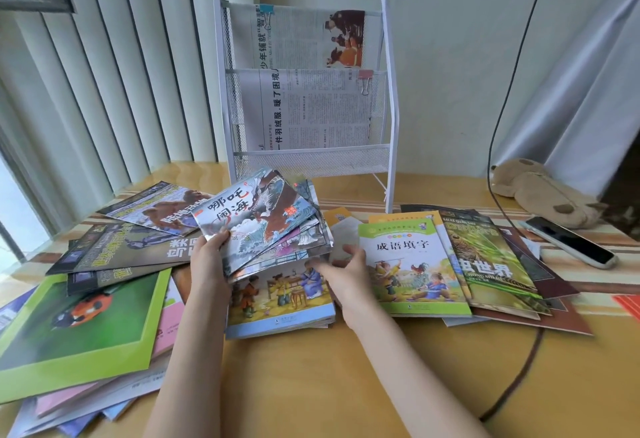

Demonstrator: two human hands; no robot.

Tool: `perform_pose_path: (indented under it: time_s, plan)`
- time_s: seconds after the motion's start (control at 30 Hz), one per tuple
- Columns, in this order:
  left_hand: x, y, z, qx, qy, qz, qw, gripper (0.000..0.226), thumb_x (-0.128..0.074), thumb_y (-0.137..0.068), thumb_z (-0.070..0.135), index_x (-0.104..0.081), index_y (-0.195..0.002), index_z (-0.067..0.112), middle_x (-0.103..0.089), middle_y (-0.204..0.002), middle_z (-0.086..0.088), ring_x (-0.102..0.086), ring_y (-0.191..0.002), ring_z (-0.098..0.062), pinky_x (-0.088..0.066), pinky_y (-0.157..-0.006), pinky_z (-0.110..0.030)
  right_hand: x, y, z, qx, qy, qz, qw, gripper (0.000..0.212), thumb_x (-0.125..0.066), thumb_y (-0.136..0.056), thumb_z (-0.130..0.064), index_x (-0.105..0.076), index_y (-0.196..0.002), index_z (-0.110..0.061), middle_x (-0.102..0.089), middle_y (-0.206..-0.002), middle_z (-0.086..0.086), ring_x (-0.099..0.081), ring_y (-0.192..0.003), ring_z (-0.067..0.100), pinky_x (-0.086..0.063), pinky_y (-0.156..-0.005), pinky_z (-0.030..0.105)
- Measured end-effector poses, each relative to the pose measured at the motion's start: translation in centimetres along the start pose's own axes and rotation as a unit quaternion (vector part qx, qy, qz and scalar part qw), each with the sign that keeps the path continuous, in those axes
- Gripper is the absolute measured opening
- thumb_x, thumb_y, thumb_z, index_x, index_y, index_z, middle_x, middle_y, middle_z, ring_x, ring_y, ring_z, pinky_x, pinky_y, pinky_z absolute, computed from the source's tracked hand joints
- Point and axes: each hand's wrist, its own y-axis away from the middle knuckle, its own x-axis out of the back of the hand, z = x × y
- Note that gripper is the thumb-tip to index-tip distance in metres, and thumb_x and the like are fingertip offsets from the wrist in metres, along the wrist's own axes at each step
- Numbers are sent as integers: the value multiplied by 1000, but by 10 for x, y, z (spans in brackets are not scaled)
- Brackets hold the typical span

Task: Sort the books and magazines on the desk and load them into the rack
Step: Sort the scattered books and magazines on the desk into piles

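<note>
1. Yellow wooden counter (311,385) beside pale vertical blinds (114,73); books and magazines lie strewn across it, most not yet gathered.
2. Far left: green-bordered ladybird book (83,316) lies on top of a loose heap of pink and blue booklets; dark wildlife magazines (131,247) fan out behind it. All unsorted, by the look of it.
3. Left hand (207,257) grips the lower edge of a fanned sheaf of thin picture books (263,219), blue wave cover uppermost, tilted up off the pile.
4. Under the sheaf: blue-edged storybook with seated figures (280,299), flat on the counter.
5. Right hand (343,271), fingers loosely bent, touches the sheaf's right side; whether it grips anything, cannot tell.
6. Right: green-framed idiom book (412,264) overlaps an insect-world book (491,257) and maroon covers, untouched.
7. White wire-mesh rack (304,66) stands behind; its pockets hold only clipped newspapers (304,108).
8. Judgement: early stage, sorting under way, no books loaded yet.
</note>
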Motion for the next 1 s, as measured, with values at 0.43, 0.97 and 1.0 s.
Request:
perform_pose_path:
  time_s: [0.43, 0.97, 1.0]
  plan:
    - [4, 7, 5, 9, 44, 5, 999, 12, -53, -93, 16, -53, -84, 23, -59, -79, 7, -60, -52, -5, -40, -35, -12, 5, -6, -28, -38, 344, -82, 935, 46, -72, -83, -17, -47, -120, -4, -57, -118, 9, -56, -110, 25, -45, -79, 28]
    - [11, -1, 9, -39, 43, 25, 998, 13, -54, -90, 10, -50, -82, 19, -61, -78, 1, -59, -65, -15, -46, -60, -30, 119, -35, -41, 37, 459, 248, 852, 15, -55, -87, -13, -61, -101, -11, -63, -99, 15, -60, -89, 36, -50, -73, 39]
    - [12, -1, 10, -51, 35, 19, 998, 14, -54, -89, 7, -50, -81, 18, -62, -78, -1, -60, -65, -17, -47, -60, -31, 115, -36, -32, 30, 478, 242, 844, 29, -55, -88, -13, -57, -117, -10, -58, -114, 16, -55, -103, 37, -47, -85, 45]
